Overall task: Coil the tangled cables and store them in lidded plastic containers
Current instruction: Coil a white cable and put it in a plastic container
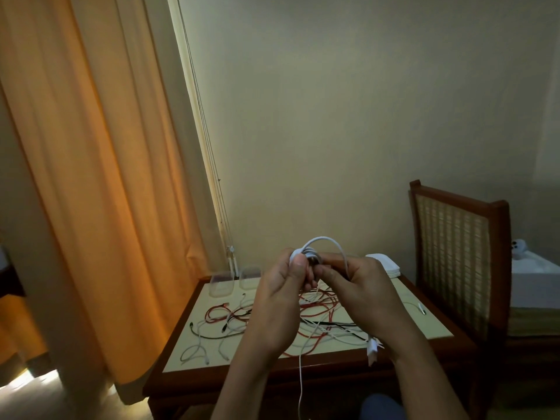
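My left hand (280, 286) grips a small coil of white cable (321, 242) above the table, thumb pressed on the bundle. My right hand (360, 283) pinches the same white cable, whose loop arcs over from the coil. A loose tail of this cable hangs down past the table's front edge. Below my hands, a tangle of red, white and black cables (315, 310) is spread over the tabletop. Two clear plastic containers (221, 283) stand side by side at the table's far left corner. A stack of white lids (385, 263) lies at the far right.
The wooden table (212, 374) has a cream top. A wooden chair with a woven back (454, 262) stands right of it. An orange curtain (91, 177) hangs at the left. A white box with a small plush toy (306, 247) sits beyond the chair.
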Demonstrator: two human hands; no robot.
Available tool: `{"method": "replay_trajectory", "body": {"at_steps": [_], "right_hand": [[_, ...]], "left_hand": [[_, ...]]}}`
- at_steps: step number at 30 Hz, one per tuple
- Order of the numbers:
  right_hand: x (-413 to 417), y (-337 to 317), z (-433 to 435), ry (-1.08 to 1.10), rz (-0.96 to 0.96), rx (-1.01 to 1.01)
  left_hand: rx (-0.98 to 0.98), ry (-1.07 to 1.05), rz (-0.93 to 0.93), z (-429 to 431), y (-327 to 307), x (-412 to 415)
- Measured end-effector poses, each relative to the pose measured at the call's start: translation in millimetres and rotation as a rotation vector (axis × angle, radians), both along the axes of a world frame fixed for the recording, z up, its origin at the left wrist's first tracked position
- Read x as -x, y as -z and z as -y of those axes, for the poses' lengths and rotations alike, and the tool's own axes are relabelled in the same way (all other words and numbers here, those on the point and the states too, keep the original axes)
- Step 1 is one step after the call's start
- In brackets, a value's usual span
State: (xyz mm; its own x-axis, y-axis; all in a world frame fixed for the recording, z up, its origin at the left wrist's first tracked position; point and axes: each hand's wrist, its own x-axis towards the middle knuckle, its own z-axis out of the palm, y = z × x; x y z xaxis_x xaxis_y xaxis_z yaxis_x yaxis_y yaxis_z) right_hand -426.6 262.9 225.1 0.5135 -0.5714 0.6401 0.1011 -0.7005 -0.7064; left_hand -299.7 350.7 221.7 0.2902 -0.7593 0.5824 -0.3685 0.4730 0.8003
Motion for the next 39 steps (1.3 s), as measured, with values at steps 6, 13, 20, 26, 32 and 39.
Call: {"method": "replay_trajectory", "body": {"at_steps": [6, 13, 20, 26, 32, 39], "right_hand": [[5, -4, -4, -0.057, 0.037, -0.059], [6, -4, -8, -0.147, 0.043, -0.115], [2, 2, -6, -0.131, 0.002, -0.125], [4, 9, 6, -0.267, 0.067, -0.367], [5, 23, 17, -0.417, -0.137, -0.386], [3, 29, 24, -0.161, -0.2, -0.365]], "left_hand": [[-0.017, -0.025, 0.018, -2, -1, 3], [-0.086, -0.033, -0.07, -7, -3, -8], [-0.184, -0.048, -0.111, -11, -3, -24], [-0.082, 0.052, -0.477, -8, -7, -46], [-0.097, 0.052, -0.635, -2, -4, -62], [-0.114, -0.001, -0.596, 0, -9, -59]]}}
